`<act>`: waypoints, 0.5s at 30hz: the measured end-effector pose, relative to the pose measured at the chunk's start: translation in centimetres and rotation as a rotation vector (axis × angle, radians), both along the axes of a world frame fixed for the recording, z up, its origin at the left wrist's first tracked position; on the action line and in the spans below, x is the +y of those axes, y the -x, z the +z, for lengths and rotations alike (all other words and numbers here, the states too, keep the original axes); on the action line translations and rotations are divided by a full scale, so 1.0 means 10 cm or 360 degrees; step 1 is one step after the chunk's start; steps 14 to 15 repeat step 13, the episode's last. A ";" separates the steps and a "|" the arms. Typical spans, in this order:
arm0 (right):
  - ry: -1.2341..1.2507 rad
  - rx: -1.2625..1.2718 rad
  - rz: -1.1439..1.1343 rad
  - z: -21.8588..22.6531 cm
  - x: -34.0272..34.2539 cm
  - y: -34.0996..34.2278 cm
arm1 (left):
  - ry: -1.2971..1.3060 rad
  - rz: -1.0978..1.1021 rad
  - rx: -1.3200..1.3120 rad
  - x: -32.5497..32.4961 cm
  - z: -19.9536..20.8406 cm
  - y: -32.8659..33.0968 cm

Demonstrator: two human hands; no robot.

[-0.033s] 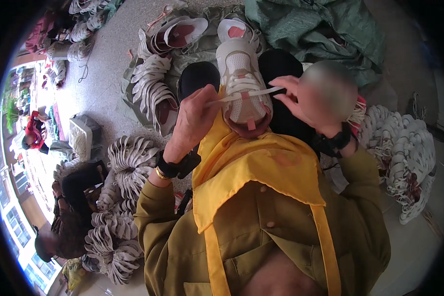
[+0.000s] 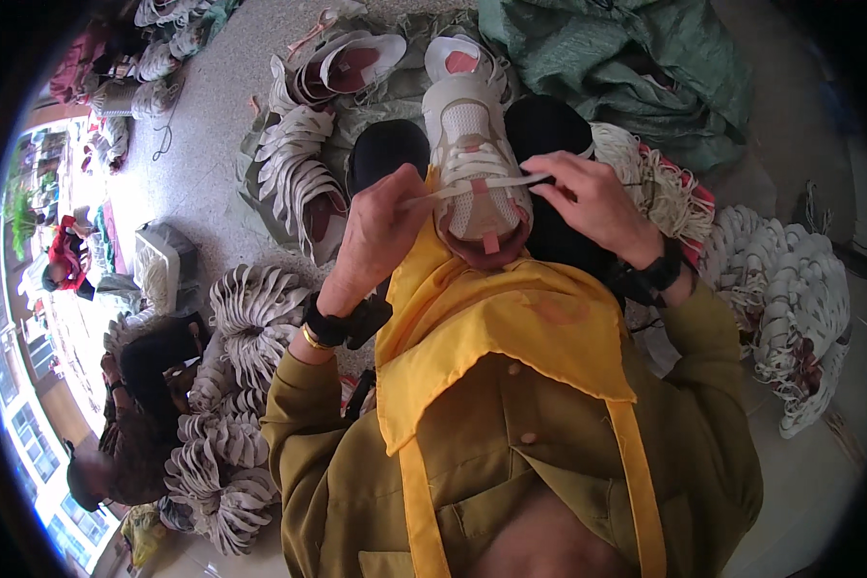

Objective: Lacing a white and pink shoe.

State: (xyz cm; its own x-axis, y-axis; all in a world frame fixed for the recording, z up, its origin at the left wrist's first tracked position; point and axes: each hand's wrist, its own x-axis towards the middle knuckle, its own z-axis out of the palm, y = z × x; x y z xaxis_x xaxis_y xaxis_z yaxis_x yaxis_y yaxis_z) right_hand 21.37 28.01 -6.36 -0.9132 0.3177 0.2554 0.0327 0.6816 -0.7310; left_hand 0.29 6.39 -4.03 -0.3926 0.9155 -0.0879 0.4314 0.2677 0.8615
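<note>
A white and beige sneaker upper (image 2: 465,120) with pink tabs lies between my black-clad knees, its opening toward me. A flat white shoelace (image 2: 501,182) runs across it, threaded through the lower rows. My left hand (image 2: 380,226) is closed on the lace at the left side. On the right side, my right hand (image 2: 597,202) pinches the lace's other end between thumb and fingers. The lace looks stretched nearly straight between both hands. A yellow apron (image 2: 491,337) covers my lap below the upper.
Stacked uppers (image 2: 299,159) curve along the left, with more bundles (image 2: 255,313) lower down. A lace bundle (image 2: 660,193) and further uppers (image 2: 785,299) lie at the right. A green sack (image 2: 617,67) sits beyond my knees. Another person (image 2: 135,433) sits at the far left.
My right hand's fingers have shifted very slightly at the lace. My left hand and the upper stay where they were.
</note>
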 end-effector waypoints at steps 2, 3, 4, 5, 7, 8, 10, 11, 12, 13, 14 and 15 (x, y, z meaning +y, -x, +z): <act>-0.0177 0.0081 0.0106 -0.02 -0.03 0.04 | 0.0047 0.0055 -0.0126 -0.03 -0.04 0.03; -0.0217 0.0051 0.0119 -0.01 -0.03 0.05 | 0.0069 0.0081 -0.0190 -0.03 -0.06 0.05; -0.0257 0.0021 0.0131 0.01 -0.02 0.05 | 0.0066 0.0117 -0.0261 -0.03 -0.07 0.08; -0.0281 0.0024 0.0091 0.02 0.02 0.07 | 0.0063 0.0153 -0.0333 -0.03 -0.08 0.12; -0.0326 0.0025 0.0006 0.04 0.11 0.09 | 0.0035 0.0203 -0.0518 -0.02 -0.08 0.21; -0.0324 0.0007 0.0011 0.02 0.11 0.07 | 0.0081 0.0192 -0.0573 -0.03 -0.06 0.20; -0.0317 -0.0019 0.0021 -0.02 0.11 0.04 | 0.0176 0.0172 -0.0671 -0.04 0.06 0.19; -0.0293 -0.0045 0.0014 -0.02 0.11 0.02 | 0.0124 0.0122 -0.0703 -0.06 0.06 0.19; -0.0269 -0.0074 0.0010 -0.01 0.11 -0.03 | 0.0071 0.0075 -0.0737 -0.10 0.04 0.19; -0.0244 -0.0102 0.0006 0.01 0.12 -0.08 | 0.0019 0.0027 -0.0771 -0.15 0.00 0.21; -0.0244 -0.0102 0.0006 0.01 0.12 -0.08 | 0.0019 0.0027 -0.0771 -0.15 0.00 0.21; -0.0244 -0.0102 0.0006 0.01 0.12 -0.08 | 0.0019 0.0027 -0.0771 -0.15 0.00 0.21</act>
